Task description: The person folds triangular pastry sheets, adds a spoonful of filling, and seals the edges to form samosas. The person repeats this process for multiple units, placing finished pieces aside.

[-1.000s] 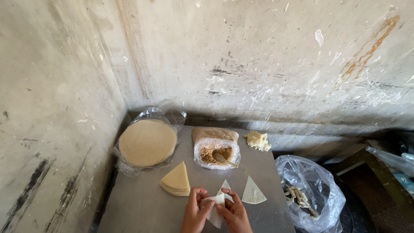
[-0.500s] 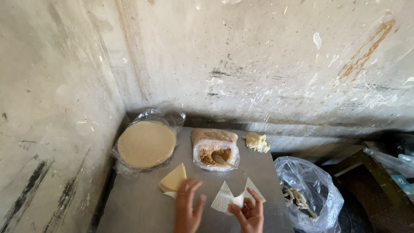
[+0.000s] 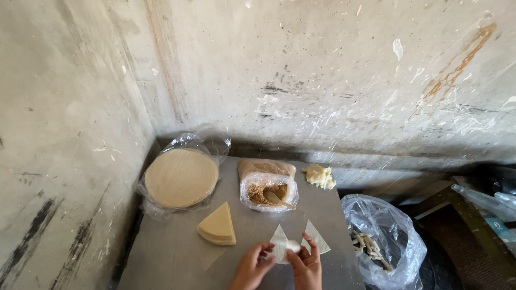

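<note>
At the near edge of a grey table (image 3: 177, 252), my left hand (image 3: 250, 267) and my right hand (image 3: 306, 266) together pinch a thin white triangular wrapper sheet (image 3: 280, 246). A small white lump sits on the sheet at my right fingertips. Just to the right, another white triangular sheet (image 3: 317, 236) lies flat. Left of my hands rests a wedge-shaped stack of cream wrappers (image 3: 217, 225). Beyond them stands an open plastic bag of brown crumbly filling (image 3: 267, 189) with a spoon (image 3: 279, 200) in it.
A round stack of flat wrappers in clear plastic (image 3: 181, 176) sits at the back left. A pale doughy lump (image 3: 320, 175) lies at the back right edge. Off the table's right side hangs a clear bag holding several folded pieces (image 3: 379, 241). Rough concrete walls close in behind and left.
My hands were apart over the table half a second ago. They have come together on the white triangular sheet, which is now lifted and folded between the fingers.
</note>
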